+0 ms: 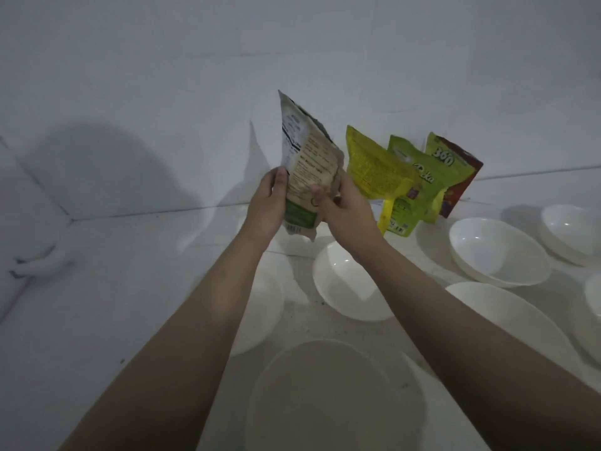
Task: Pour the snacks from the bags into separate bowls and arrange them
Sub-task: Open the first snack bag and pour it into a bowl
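Note:
I hold a beige and green snack bag (305, 164) upright in front of me, above the white floor. My left hand (268, 203) grips its left edge. My right hand (344, 206) pinches its lower right side, thumb on the printed face. Below the bag sits an empty white bowl (344, 288). Nearest me lies a white bowl (335, 398) with a pale beige inside. Three more snack bags lean on the wall at the right: a yellow one (374, 164), a green one (419, 183) and a dark red one (461, 177).
Several more white bowls stand around: one (500, 252) right of centre, one (572, 232) at far right, one (514, 320) under my right forearm, one (266, 304) partly hidden by my left forearm. White tiled walls meet in a corner at left.

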The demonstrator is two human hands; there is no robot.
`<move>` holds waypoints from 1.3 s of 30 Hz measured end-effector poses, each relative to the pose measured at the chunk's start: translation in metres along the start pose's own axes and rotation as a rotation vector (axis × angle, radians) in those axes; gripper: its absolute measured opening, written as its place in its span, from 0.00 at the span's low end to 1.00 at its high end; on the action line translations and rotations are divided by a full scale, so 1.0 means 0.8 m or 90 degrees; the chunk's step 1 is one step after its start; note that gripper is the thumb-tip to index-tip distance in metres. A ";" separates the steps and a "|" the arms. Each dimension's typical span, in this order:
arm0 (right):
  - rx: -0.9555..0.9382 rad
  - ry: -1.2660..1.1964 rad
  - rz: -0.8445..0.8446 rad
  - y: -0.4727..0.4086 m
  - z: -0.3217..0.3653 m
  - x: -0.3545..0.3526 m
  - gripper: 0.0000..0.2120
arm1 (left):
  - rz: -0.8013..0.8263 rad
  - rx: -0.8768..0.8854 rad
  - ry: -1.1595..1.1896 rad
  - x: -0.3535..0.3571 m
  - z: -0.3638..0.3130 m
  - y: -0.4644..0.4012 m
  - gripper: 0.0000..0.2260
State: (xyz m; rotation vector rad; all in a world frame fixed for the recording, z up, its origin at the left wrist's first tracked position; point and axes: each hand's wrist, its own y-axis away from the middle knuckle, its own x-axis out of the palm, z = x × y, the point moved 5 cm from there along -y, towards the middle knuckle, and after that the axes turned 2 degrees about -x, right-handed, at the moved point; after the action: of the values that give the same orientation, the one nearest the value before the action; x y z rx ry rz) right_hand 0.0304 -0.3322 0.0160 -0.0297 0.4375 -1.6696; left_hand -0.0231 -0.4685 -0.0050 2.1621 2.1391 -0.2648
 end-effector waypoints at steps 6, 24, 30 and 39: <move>-0.063 -0.105 0.056 0.058 0.059 -0.003 0.17 | -0.097 0.087 0.008 -0.037 -0.056 0.097 0.18; -0.104 -0.148 0.377 0.232 0.132 0.109 0.23 | -0.371 0.068 -0.012 -0.182 -0.043 0.367 0.18; -0.096 -0.158 0.481 0.262 0.148 0.147 0.26 | -0.382 0.043 0.015 -0.229 -0.021 0.393 0.12; 0.100 -0.235 0.376 0.286 0.133 0.210 0.15 | -0.213 -0.008 0.079 -0.263 -0.004 0.383 0.13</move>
State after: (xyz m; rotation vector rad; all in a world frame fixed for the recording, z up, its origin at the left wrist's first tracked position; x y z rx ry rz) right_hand 0.2508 -0.5404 0.0068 -0.0830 0.0221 -1.0777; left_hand 0.2815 -0.6796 0.0189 1.8489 2.5607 -0.1414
